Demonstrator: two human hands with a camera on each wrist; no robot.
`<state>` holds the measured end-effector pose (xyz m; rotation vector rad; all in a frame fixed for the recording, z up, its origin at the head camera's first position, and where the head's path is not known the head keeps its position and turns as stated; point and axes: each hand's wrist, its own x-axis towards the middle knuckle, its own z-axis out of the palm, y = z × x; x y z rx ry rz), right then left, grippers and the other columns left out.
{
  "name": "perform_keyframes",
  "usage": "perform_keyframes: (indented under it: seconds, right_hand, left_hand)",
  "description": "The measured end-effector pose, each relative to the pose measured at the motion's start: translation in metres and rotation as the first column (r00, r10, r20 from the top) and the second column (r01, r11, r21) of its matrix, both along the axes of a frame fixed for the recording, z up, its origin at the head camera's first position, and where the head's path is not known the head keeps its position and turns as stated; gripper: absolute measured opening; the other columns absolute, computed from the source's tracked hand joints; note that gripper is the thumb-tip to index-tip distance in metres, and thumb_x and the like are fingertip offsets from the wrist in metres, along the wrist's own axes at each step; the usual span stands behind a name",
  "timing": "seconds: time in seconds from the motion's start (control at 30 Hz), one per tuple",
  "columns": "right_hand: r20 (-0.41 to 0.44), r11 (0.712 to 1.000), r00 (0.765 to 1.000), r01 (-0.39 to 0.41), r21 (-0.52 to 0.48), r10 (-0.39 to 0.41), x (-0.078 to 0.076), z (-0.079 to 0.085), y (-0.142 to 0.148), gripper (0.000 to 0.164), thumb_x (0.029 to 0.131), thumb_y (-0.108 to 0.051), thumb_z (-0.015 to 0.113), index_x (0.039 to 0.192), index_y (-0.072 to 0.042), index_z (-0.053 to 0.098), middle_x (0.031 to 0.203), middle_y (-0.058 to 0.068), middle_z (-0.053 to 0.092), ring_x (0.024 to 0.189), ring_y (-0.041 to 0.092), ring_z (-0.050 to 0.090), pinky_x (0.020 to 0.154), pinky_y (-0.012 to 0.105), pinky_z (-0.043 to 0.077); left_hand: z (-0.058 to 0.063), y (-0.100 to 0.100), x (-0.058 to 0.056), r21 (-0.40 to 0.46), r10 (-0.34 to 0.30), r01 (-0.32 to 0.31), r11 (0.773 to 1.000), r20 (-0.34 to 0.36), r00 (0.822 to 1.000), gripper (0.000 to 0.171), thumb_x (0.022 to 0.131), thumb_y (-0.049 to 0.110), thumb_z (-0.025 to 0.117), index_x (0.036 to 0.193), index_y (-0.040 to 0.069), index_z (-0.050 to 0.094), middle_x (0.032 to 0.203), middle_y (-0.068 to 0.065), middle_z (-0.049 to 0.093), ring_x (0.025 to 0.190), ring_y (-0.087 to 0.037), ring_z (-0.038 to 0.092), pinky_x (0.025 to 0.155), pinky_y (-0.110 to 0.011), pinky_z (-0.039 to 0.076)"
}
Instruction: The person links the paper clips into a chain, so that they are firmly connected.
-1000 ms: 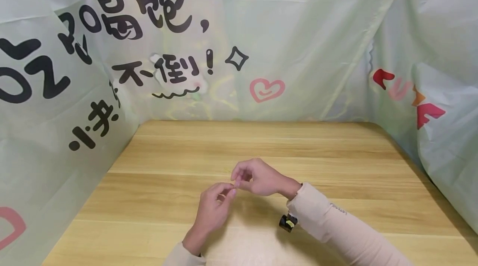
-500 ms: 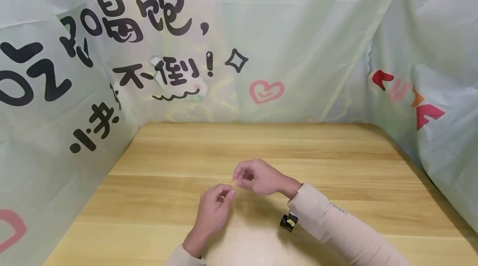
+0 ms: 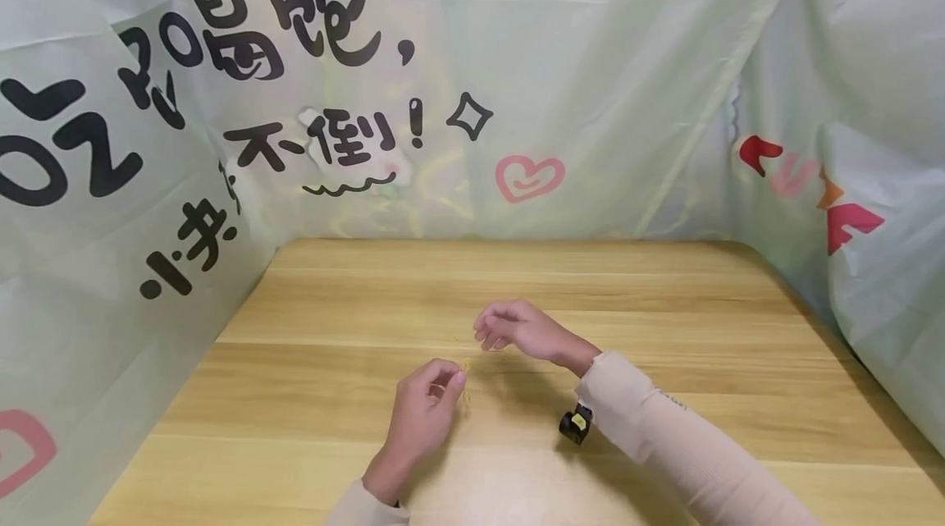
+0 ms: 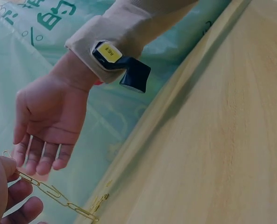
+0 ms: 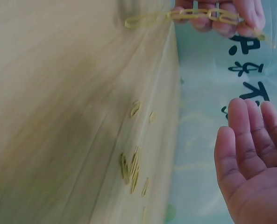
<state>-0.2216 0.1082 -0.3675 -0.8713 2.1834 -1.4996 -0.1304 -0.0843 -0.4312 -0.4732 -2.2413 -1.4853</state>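
Several clips linked, more left lying loose

A short chain of paper clips (image 4: 54, 192) hung from the left hand (image 3: 428, 407), whose thumb and finger were clamped on its upper end. The right hand (image 3: 527, 331) held nothing that showed; its fingers were loosely extended, just beyond the left fingertips and apart from them. The joining looked partly done: several clips already ran one into the next (blur at the ends made a sure count impossible). What remained, by the look of it, was the scatter of loose clips (image 5: 135, 168) on the table (image 3: 354, 288), some bunched in a small pile and others lying singly near it, none of them hooked to the chain as far as the views showed. Whether the chain's low end cleared the wood could not be told.

Half a second earlier, the head view had the right fingertips bent in just beside the left ones, above the same patch of table. Now that hand had drawn back up and to the right, its fingers loosened, and yellow links showed below the left fingertips. The left hand had hardly shifted, its pinch unchanged.
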Motion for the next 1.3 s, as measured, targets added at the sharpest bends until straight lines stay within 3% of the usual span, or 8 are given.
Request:
perform_keyframes:
  seconds: [0.1, 0.23, 0.47, 0.7, 0.87, 0.97, 1.1, 1.3]
  right_hand:
    - [0.086, 0.999, 0.996, 0.035, -0.029, -0.032, -0.004, -0.002, 0.002, 0.035, 0.105, -0.016, 0.036, 0.112, 0.012, 0.056, 0.108, 0.031, 0.06, 0.097, 0.041, 0.062, 0.09, 0.054, 0.049]
    - [0.133, 0.997, 0.989, 0.072, -0.019, -0.069, -0.011, -0.005, 0.007, 0.04, 0.105, -0.019, 0.033, 0.116, 0.015, 0.053, 0.111, 0.032, 0.059, 0.101, 0.046, 0.06, 0.091, 0.054, 0.048]
    - [0.17, 0.987, 0.972, 0.154, 0.05, -0.16, -0.024, -0.011, 0.016, 0.045, 0.105, -0.023, 0.032, 0.123, 0.012, 0.053, 0.115, 0.028, 0.06, 0.103, 0.042, 0.06, 0.09, 0.051, 0.05]
    - [0.163, 0.956, 0.944, 0.269, 0.117, -0.285, -0.039, -0.02, 0.025, 0.041, 0.106, -0.021, 0.032, 0.12, 0.011, 0.054, 0.112, 0.026, 0.061, 0.098, 0.039, 0.062, 0.086, 0.048, 0.051]
    - [0.12, 0.932, 0.933, 0.316, 0.175, -0.339, -0.049, -0.028, 0.031, 0.038, 0.105, -0.02, 0.036, 0.119, 0.009, 0.056, 0.11, 0.023, 0.061, 0.093, 0.033, 0.062, 0.079, 0.042, 0.054]
    - [0.031, 0.913, 0.938, 0.327, 0.244, -0.344, -0.054, -0.031, 0.033, 0.031, 0.102, -0.017, 0.045, 0.116, 0.006, 0.059, 0.107, 0.019, 0.063, 0.09, 0.029, 0.062, 0.077, 0.039, 0.054]
    - [-0.132, 0.86, 0.935, 0.356, 0.367, -0.331, -0.06, -0.037, 0.034, 0.018, 0.095, -0.013, 0.057, 0.106, -0.001, 0.063, 0.104, 0.012, 0.064, 0.095, 0.027, 0.061, 0.085, 0.042, 0.052]
    - [-0.219, 0.789, 0.932, 0.36, 0.497, -0.288, -0.065, -0.042, 0.035, 0.014, 0.088, -0.012, 0.067, 0.099, -0.005, 0.063, 0.102, 0.012, 0.065, 0.098, 0.03, 0.061, 0.086, 0.044, 0.051]
  left_hand:
    - [0.0, 0.0, 0.0, 0.0, -0.001, 0.001, 1.0, 0.002, 1.0, 0.008, 0.094, 0.01, 0.063, 0.091, 0.004, 0.067, 0.082, 0.001, 0.068, 0.075, -0.014, 0.062, 0.066, -0.027, 0.055]
    - [-0.001, -0.001, 0.0, 0.005, -0.001, 0.001, 1.0, 0.003, 1.0, 0.006, 0.093, 0.009, 0.064, 0.091, 0.005, 0.067, 0.082, 0.001, 0.068, 0.075, -0.014, 0.062, 0.066, -0.027, 0.055]
    - [-0.002, -0.001, -0.001, 0.014, -0.001, 0.001, 1.0, -0.004, 1.0, 0.008, 0.093, 0.009, 0.064, 0.089, 0.004, 0.067, 0.082, 0.0, 0.067, 0.074, -0.014, 0.062, 0.064, -0.027, 0.054]
    - [-0.002, 0.0, -0.001, 0.004, 0.007, -0.007, 1.0, 0.0, 1.0, 0.006, 0.093, 0.008, 0.064, 0.088, 0.006, 0.067, 0.082, 0.0, 0.068, 0.074, -0.014, 0.062, 0.064, -0.027, 0.054]
    - [-0.001, 0.0, -0.001, -0.008, 0.011, -0.011, 1.0, -0.002, 1.0, 0.005, 0.092, 0.007, 0.065, 0.088, 0.006, 0.067, 0.082, 0.0, 0.068, 0.074, -0.014, 0.062, 0.064, -0.026, 0.054]
    - [-0.001, 0.0, 0.0, -0.007, 0.011, -0.011, 1.0, 0.002, 1.0, 0.005, 0.092, 0.007, 0.065, 0.088, 0.006, 0.067, 0.082, 0.0, 0.068, 0.074, -0.015, 0.062, 0.064, -0.026, 0.054]
    - [-0.001, -0.001, 0.0, -0.013, 0.008, -0.008, 1.0, -0.002, 1.0, 0.004, 0.092, 0.006, 0.065, 0.089, 0.005, 0.067, 0.082, -0.001, 0.068, 0.074, -0.015, 0.062, 0.064, -0.027, 0.055]
    - [-0.001, -0.001, -0.001, -0.029, 0.011, -0.01, 1.0, 0.01, 1.0, 0.006, 0.092, 0.007, 0.064, 0.088, 0.005, 0.067, 0.082, 0.0, 0.068, 0.074, -0.012, 0.061, 0.064, -0.027, 0.055]
